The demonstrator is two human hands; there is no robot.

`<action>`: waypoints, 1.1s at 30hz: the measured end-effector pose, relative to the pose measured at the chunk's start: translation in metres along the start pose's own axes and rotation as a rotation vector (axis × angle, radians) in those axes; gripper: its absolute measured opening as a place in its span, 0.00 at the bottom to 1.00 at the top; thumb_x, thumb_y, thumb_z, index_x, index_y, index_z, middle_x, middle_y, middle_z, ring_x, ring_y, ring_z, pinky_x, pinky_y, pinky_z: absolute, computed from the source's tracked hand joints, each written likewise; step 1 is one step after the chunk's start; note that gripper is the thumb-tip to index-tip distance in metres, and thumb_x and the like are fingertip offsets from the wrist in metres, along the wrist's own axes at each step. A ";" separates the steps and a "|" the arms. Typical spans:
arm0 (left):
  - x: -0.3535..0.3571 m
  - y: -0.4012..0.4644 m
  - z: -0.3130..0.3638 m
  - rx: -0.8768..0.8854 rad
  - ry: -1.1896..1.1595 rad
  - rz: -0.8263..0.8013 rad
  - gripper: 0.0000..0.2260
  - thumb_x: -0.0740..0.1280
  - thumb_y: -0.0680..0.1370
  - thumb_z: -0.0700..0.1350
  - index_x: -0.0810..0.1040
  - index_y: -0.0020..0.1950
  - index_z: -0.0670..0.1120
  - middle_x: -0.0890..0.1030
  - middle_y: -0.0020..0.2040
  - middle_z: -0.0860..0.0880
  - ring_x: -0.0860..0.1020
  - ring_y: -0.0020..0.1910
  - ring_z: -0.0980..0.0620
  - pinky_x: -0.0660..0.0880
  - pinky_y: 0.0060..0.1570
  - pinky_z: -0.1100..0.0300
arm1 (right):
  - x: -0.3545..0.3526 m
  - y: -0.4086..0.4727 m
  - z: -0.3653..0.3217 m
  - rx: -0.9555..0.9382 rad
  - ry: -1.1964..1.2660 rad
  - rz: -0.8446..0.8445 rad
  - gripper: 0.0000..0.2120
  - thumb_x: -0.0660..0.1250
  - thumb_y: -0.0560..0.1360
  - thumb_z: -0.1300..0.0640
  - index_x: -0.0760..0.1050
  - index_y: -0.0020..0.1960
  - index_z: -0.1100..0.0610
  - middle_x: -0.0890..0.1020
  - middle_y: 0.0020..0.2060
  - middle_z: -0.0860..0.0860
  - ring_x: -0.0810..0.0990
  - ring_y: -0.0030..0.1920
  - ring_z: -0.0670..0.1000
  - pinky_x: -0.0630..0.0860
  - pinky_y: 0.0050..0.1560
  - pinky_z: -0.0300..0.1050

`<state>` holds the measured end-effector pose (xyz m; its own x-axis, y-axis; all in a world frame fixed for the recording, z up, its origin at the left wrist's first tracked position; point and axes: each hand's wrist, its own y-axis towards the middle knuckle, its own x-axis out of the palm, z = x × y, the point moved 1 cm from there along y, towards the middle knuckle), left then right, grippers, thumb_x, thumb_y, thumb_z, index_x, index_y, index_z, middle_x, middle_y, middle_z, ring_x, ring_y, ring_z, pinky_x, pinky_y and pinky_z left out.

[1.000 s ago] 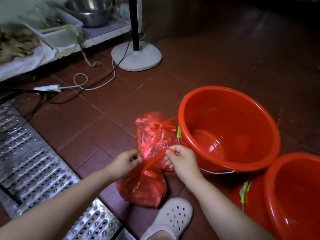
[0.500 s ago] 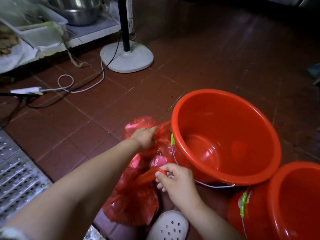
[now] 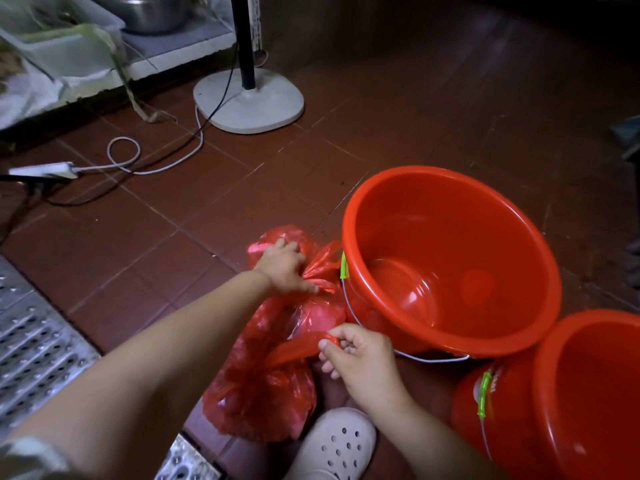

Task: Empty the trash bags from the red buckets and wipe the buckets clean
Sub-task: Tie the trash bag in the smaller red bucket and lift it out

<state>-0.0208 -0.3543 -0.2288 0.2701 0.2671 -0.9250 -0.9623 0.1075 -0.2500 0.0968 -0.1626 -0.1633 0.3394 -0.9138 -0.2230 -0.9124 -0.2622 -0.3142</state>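
Two red trash bags lie on the tiled floor left of the buckets. The near bag is full, and my right hand pinches its twisted red neck. My left hand reaches over it and grips the knotted top of the far bag. A red bucket with a wire handle and green clip stands empty just to the right of the bags. A second red bucket stands at the lower right, its inside also bare.
A white fan base with a black pole stands on the floor behind. Cables and a power strip lie at the left. A perforated metal drain grate runs along the lower left. My white clog is below the bags.
My left hand let go of the near bag's neck and reached forward to the far bag's knot. My right hand kept its pinch on the near bag. The view shifted slightly right.
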 end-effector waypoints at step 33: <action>-0.226 -0.202 0.056 -0.303 -1.056 0.141 0.13 0.59 0.80 0.35 0.74 0.37 0.44 0.73 0.34 0.50 0.71 0.36 0.61 0.65 0.43 0.68 | 0.027 -0.081 -0.163 0.379 0.113 -0.325 0.15 0.54 0.77 0.72 0.69 0.40 0.56 0.77 0.39 0.50 0.73 0.40 0.47 0.67 0.37 0.31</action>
<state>0.1144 -0.3826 0.0470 -0.0892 0.9566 -0.2774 -0.9159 -0.1882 -0.3545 0.1429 -0.2167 0.0067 0.5455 -0.8373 0.0363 -0.6098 -0.4263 -0.6682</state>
